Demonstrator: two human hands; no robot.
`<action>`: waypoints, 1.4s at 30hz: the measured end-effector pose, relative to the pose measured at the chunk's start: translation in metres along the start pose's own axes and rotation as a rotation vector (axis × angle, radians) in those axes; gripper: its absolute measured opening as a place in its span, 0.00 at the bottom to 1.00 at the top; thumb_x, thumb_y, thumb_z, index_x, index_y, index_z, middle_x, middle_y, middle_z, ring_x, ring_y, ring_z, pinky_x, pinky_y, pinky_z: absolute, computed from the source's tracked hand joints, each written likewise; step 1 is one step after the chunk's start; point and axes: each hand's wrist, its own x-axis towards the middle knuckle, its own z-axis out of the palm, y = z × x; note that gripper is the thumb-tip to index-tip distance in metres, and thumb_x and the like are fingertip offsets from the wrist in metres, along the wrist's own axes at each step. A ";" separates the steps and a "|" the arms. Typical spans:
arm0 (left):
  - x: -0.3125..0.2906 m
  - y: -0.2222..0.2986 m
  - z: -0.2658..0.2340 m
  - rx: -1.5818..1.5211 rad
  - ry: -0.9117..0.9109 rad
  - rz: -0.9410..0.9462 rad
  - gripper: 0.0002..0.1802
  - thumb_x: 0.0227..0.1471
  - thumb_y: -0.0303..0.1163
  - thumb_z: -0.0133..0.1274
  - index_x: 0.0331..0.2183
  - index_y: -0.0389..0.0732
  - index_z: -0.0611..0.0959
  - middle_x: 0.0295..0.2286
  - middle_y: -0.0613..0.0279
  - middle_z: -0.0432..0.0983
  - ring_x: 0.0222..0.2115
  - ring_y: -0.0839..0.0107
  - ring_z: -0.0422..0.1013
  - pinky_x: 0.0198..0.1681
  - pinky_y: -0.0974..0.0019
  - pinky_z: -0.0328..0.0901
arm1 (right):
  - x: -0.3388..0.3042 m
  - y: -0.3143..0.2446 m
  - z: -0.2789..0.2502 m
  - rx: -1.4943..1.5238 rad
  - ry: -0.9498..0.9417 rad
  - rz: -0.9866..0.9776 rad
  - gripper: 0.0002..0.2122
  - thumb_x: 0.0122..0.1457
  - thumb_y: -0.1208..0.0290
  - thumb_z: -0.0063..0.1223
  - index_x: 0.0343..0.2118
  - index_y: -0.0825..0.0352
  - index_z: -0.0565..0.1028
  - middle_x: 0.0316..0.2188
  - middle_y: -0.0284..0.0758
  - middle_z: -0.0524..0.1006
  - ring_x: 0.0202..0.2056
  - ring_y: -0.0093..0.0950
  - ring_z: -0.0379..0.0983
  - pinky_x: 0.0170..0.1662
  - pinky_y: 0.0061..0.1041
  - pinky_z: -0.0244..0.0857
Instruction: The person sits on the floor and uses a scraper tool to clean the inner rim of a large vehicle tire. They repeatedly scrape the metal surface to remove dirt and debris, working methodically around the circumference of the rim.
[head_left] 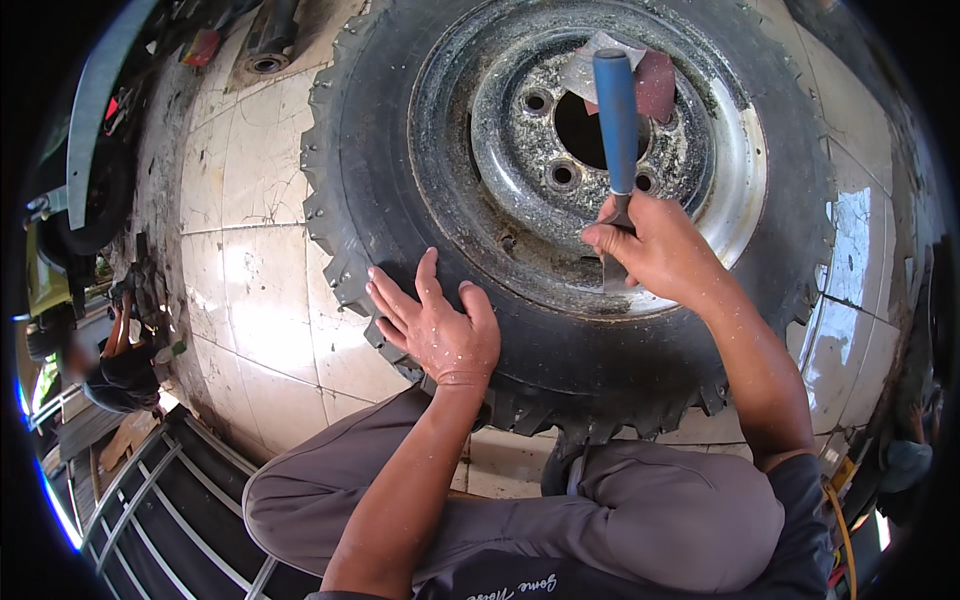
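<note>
A large black tyre (370, 140) with a chunky tread lies flat in front of me. Its steel wheel rim (500, 170) is speckled with flaking pale paint, with shinier bare metal on the right side. My right hand (660, 245) grips a scraper (615, 115) low down, near the blade. The blue handle points away from me, and the blade meets the rim's near edge, partly hidden by my fingers. My left hand (445, 325) rests on the tyre's near-left sidewall with its fingers spread, holding nothing. Folded sandpaper (655, 88) lies over the centre hole.
Pale, stained floor tiles (265, 170) surround the tyre. My bent knees (680, 520) are close against its near side. A metal part with a round eye (268, 62) lies at the far left. Another person (120, 370) is at the left; metal bars (150, 500) stand at the lower left.
</note>
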 end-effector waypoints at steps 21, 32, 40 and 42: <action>0.003 -0.002 -0.001 -0.008 -0.006 0.019 0.31 0.51 0.38 0.50 0.58 0.48 0.71 0.64 0.35 0.40 0.66 0.39 0.35 0.64 0.35 0.32 | -0.010 0.016 -0.008 0.217 0.061 -0.084 0.15 0.63 0.59 0.55 0.32 0.70 0.73 0.24 0.34 0.78 0.28 0.23 0.76 0.30 0.24 0.69; 0.002 -0.006 -0.001 -0.060 0.022 0.069 0.31 0.47 0.36 0.51 0.55 0.47 0.74 0.64 0.32 0.42 0.66 0.34 0.36 0.62 0.31 0.33 | -0.089 0.070 -0.017 0.505 0.177 0.033 0.11 0.60 0.73 0.43 0.42 0.71 0.73 0.44 0.41 0.73 0.45 0.28 0.72 0.40 0.29 0.70; 0.005 -0.029 -0.014 -0.077 -0.057 0.200 0.31 0.48 0.35 0.50 0.56 0.44 0.72 0.63 0.31 0.44 0.64 0.35 0.41 0.62 0.34 0.39 | -0.097 0.040 -0.024 0.660 0.405 0.293 0.16 0.61 0.75 0.39 0.51 0.71 0.71 0.45 0.43 0.72 0.38 0.29 0.75 0.35 0.28 0.73; 0.012 -0.039 -0.023 -0.188 -0.099 0.201 0.32 0.49 0.36 0.49 0.57 0.43 0.71 0.63 0.31 0.45 0.64 0.35 0.42 0.62 0.36 0.40 | -0.085 0.035 -0.033 0.587 0.463 0.256 0.15 0.65 0.67 0.46 0.51 0.70 0.70 0.41 0.40 0.74 0.33 0.27 0.76 0.31 0.25 0.71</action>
